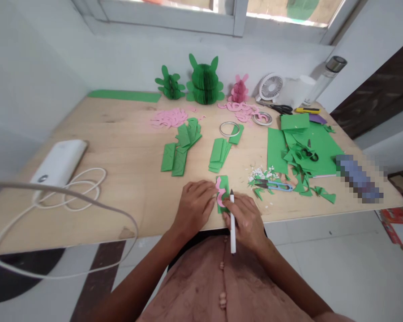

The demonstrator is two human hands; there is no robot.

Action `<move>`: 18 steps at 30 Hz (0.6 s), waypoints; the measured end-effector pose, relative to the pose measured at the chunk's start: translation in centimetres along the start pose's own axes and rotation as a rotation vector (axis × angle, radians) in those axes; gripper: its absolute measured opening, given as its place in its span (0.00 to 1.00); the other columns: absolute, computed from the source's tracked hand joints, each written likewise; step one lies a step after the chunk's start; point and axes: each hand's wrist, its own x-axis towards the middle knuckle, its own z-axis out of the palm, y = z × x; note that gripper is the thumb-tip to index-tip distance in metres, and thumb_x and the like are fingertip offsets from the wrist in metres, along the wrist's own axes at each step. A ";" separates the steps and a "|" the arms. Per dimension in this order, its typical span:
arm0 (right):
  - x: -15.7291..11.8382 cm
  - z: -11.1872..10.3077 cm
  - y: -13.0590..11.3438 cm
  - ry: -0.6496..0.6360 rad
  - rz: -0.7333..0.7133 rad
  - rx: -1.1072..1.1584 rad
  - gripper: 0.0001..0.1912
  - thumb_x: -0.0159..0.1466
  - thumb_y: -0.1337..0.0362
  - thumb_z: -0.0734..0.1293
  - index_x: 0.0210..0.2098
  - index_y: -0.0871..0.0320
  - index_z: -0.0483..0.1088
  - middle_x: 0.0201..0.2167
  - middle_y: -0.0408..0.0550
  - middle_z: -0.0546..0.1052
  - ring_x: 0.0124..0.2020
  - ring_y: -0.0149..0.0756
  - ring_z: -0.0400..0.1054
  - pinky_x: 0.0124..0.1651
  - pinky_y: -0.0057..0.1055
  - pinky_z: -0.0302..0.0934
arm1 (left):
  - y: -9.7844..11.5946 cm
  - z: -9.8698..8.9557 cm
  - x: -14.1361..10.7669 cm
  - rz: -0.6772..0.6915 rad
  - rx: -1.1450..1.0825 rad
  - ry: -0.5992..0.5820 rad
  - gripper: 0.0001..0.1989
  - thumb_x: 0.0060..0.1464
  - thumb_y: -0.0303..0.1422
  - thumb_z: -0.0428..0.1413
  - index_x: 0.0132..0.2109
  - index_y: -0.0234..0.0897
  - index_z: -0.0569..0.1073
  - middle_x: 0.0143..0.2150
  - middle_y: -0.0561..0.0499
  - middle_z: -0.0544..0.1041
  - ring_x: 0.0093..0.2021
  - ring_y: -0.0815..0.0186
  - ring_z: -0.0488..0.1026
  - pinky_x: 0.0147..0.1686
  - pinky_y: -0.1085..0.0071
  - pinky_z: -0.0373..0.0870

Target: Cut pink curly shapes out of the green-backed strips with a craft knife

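Note:
A green paper strip (225, 182) lies at the table's front edge with a wavy pink paper cutout (220, 198) on top of it. My left hand (196, 201) rests on its left side, fingers extended and fingertips touching the cutout's edge. My right hand (244, 217) is at the strip's lower right, closed around a white pen (233, 228) whose dark end points away from me. Its fingertips also touch the cutout. Right of it lie blue-handled thread snips (275, 185) beside white and green paper scraps (262, 174).
Green folded strips (218, 152) and pink cutouts (171, 118) lie mid-table. Paper figures (205, 84), a small fan (270, 87) and a bottle (325, 78) stand at the back. Green sheets (277, 150) are at right; a white power bank (60, 161) and cable are at left.

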 end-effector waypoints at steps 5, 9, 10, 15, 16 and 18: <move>0.1 0.0 -0.1 0.002 0.000 0.002 0.13 0.66 0.69 0.62 0.49 0.57 0.69 0.44 0.52 0.78 0.49 0.43 0.69 0.51 0.42 0.63 | 0.0 0.1 -1.1 0.148 0.048 -0.059 0.15 0.64 0.29 0.47 0.53 0.36 0.73 0.56 0.46 0.76 0.59 0.58 0.68 0.59 0.55 0.58; 0.1 0.0 0.0 0.027 -0.018 -0.002 0.12 0.65 0.70 0.63 0.49 0.57 0.70 0.44 0.53 0.78 0.49 0.43 0.69 0.51 0.42 0.63 | -0.3 0.4 -1.2 0.200 0.068 -0.070 0.16 0.64 0.28 0.47 0.55 0.35 0.72 0.56 0.45 0.75 0.59 0.57 0.67 0.59 0.54 0.60; 0.1 0.0 0.0 0.029 -0.019 0.001 0.13 0.65 0.70 0.63 0.49 0.57 0.70 0.44 0.53 0.78 0.49 0.43 0.69 0.51 0.42 0.63 | -0.4 0.5 -1.2 0.208 0.070 -0.073 0.16 0.64 0.28 0.47 0.55 0.35 0.72 0.56 0.45 0.75 0.59 0.57 0.67 0.59 0.53 0.61; 0.1 0.1 0.0 0.026 -0.020 0.004 0.12 0.65 0.70 0.63 0.48 0.58 0.70 0.43 0.53 0.78 0.49 0.43 0.69 0.50 0.42 0.63 | -0.6 0.6 -1.5 0.221 0.052 -0.071 0.16 0.63 0.28 0.47 0.55 0.33 0.71 0.57 0.44 0.74 0.60 0.56 0.66 0.59 0.52 0.61; 0.0 0.1 0.1 0.023 -0.018 0.004 0.12 0.66 0.70 0.62 0.48 0.58 0.70 0.43 0.53 0.78 0.49 0.43 0.69 0.51 0.42 0.62 | -0.5 0.6 -1.5 0.218 0.047 -0.070 0.17 0.62 0.28 0.47 0.55 0.33 0.71 0.57 0.43 0.74 0.60 0.56 0.66 0.60 0.52 0.61; -0.1 0.2 0.1 0.020 -0.015 -0.001 0.12 0.66 0.70 0.62 0.49 0.58 0.70 0.43 0.52 0.78 0.49 0.43 0.69 0.51 0.42 0.62 | -0.5 0.6 -1.5 0.211 0.042 -0.070 0.16 0.62 0.28 0.48 0.55 0.33 0.71 0.57 0.43 0.74 0.60 0.55 0.66 0.60 0.51 0.62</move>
